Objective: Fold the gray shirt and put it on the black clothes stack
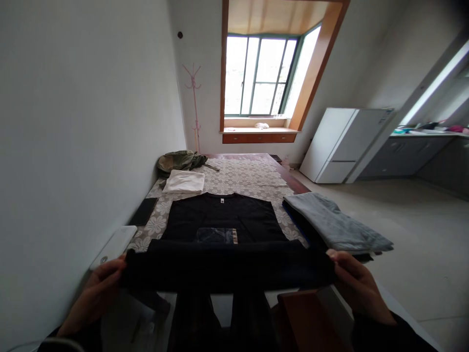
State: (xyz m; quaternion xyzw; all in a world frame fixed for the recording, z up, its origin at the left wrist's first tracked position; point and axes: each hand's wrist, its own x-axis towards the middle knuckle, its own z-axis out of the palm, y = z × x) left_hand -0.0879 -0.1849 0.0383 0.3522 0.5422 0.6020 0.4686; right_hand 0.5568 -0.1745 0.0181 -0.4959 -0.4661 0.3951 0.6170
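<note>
A black T-shirt (pixel 223 215) lies on the flower-patterned tablecloth, its neckline at the far side. The near part of the T-shirt is raised and stretched into a wide band between my hands. My left hand (pixel 100 283) pinches the left end of this band, and my right hand (pixel 357 278) pinches the right end. On the shirt's middle is a dark, shiny rectangle (pixel 216 235) with a pale strip at its right; whether it is a print or a clear packet, I cannot tell. The band hides the table's near edge.
A stack of folded clothes with a grey garment (pixel 333 220) on top sits to the right. At left are a white box-like object (pixel 115 244), a dark flat item (pixel 144 211), a folded white cloth (pixel 184 181) and a camouflage bag (pixel 179 160). A wall (pixel 91 122) borders the left side.
</note>
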